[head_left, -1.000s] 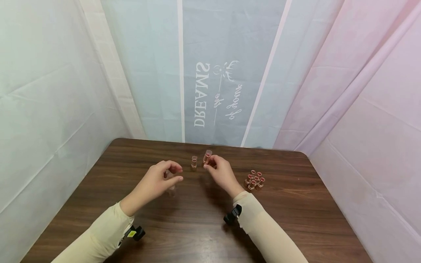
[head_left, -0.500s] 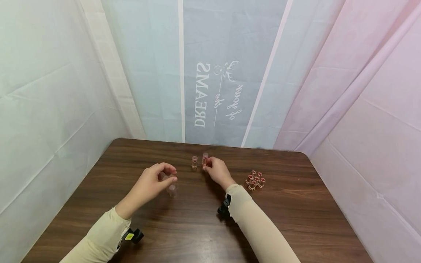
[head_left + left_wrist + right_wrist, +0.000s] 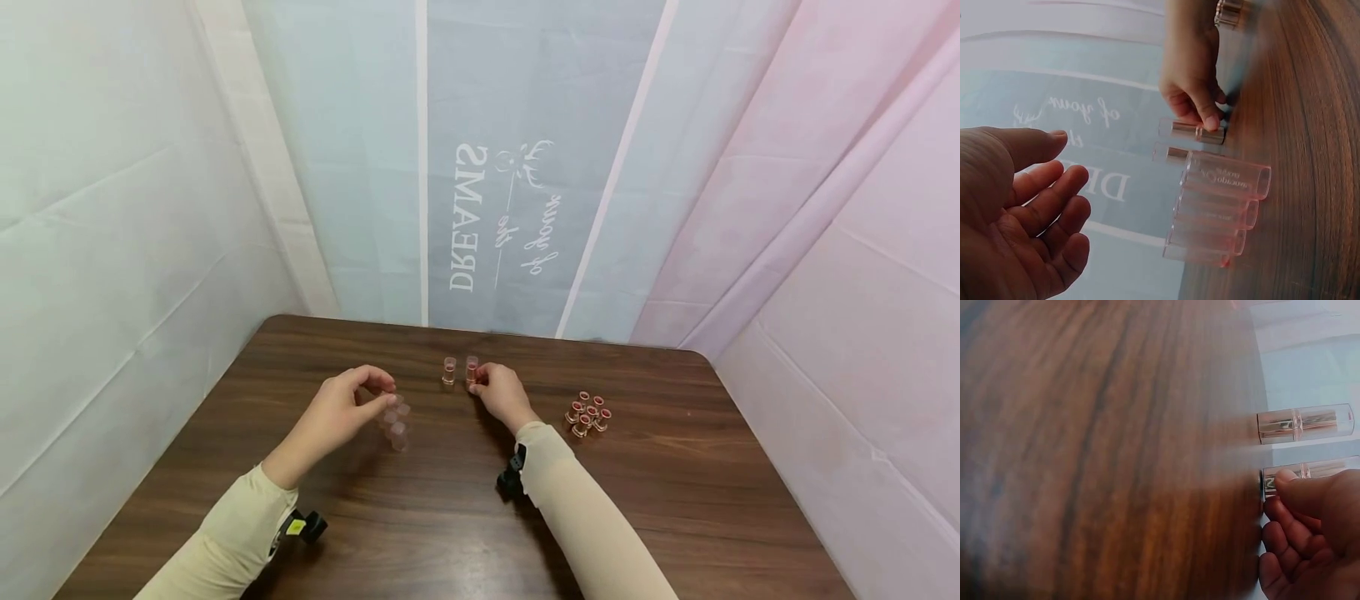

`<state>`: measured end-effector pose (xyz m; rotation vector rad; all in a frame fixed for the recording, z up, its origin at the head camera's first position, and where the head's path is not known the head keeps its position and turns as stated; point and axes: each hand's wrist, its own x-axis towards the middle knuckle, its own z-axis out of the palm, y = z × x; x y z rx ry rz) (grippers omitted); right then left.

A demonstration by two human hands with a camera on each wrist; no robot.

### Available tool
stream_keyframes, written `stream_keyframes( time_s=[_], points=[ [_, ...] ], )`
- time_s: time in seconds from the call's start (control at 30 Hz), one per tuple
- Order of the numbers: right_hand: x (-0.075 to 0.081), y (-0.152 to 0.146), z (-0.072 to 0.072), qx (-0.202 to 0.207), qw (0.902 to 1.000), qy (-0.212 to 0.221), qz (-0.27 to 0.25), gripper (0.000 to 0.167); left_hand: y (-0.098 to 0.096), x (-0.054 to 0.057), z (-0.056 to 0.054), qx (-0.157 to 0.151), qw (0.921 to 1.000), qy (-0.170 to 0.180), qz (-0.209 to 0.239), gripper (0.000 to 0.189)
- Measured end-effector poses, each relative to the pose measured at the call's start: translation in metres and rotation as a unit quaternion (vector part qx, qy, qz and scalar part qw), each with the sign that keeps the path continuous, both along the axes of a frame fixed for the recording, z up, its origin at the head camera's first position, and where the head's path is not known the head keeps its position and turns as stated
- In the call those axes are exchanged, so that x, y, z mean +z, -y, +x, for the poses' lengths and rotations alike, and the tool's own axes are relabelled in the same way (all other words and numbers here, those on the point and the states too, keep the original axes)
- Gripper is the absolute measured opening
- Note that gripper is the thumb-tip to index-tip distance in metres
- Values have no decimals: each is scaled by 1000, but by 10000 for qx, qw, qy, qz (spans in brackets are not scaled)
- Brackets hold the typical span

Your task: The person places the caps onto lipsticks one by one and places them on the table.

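Note:
My right hand [image 3: 504, 398] pinches the base of a lipstick tube [image 3: 472, 368] with a clear cap over it. The tube stands upright on the table. Just left of it, apart, is a second capped lipstick [image 3: 449, 372], also upright; the right wrist view shows this second lipstick [image 3: 1304, 425] beside the held one. My left hand [image 3: 337, 417] hovers beside several clear pinkish caps [image 3: 399, 436], its fingers loosely bent around nothing. In the left wrist view the caps [image 3: 1225, 178] stand in a row, lettering on the nearest, apart from the left fingers [image 3: 1050, 206].
Several uncapped lipstick tubes [image 3: 591, 412] with red tops stand clustered right of my right hand. The dark wooden table [image 3: 450, 517] has its back edge close behind the capped lipsticks. Fabric curtains [image 3: 510, 167] surround the table on the back and sides.
My right hand has brought the capped lipstick down from a tilt to upright beside the other one. My left hand has drawn back leftward, showing more of the clear caps.

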<state>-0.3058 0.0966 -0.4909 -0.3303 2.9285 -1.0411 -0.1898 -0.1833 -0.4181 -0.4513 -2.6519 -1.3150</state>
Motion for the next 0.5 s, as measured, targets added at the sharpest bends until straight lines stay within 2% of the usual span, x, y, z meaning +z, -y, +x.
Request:
stream_keyframes(
  time_s=[0.27,0.5],
  points=[
    [-4,1,0,5,9999,-88,48,13,6,2,-2,50,10000,71,27,17],
    [4,-3,7,111,9997,-202,-80,25,11,4,-3,89,9999,68,-60,18]
  ],
)
